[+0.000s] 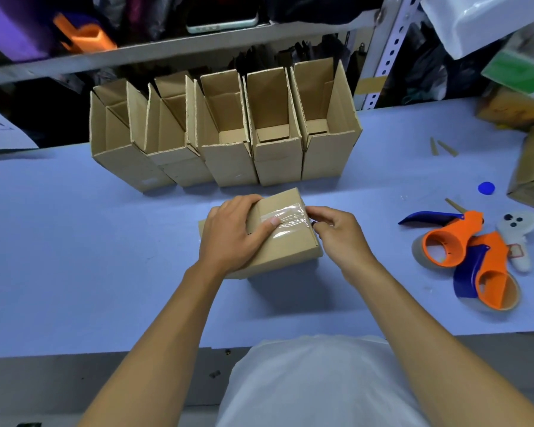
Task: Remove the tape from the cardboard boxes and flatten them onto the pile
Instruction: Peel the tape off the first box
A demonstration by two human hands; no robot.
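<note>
Head cam: a person at a blue bench [74,241] works on a small sealed cardboard box [285,241] lying at frame centre. Left hand [232,232] lies over the box's 9 o'clock side, fingers curled over the far edge, thumb pressed on the clear tape strip [290,221]. Right hand [333,229] pinches the strip's end at the box's 3 o'clock edge, fingertips together on the film. Tape looks wrinkled but mostly stuck down, so the peel step is prob. just starting; next move likely calls for a steady pull toward 9 o'clock w/ the left hand bracing the box. Row of five open boxes [228,131] stands at 12 o'clock, not yet flattened. Two orange tape dispensers [469,260] lie at 3 o'clock. No flattened pile in view.
</note>
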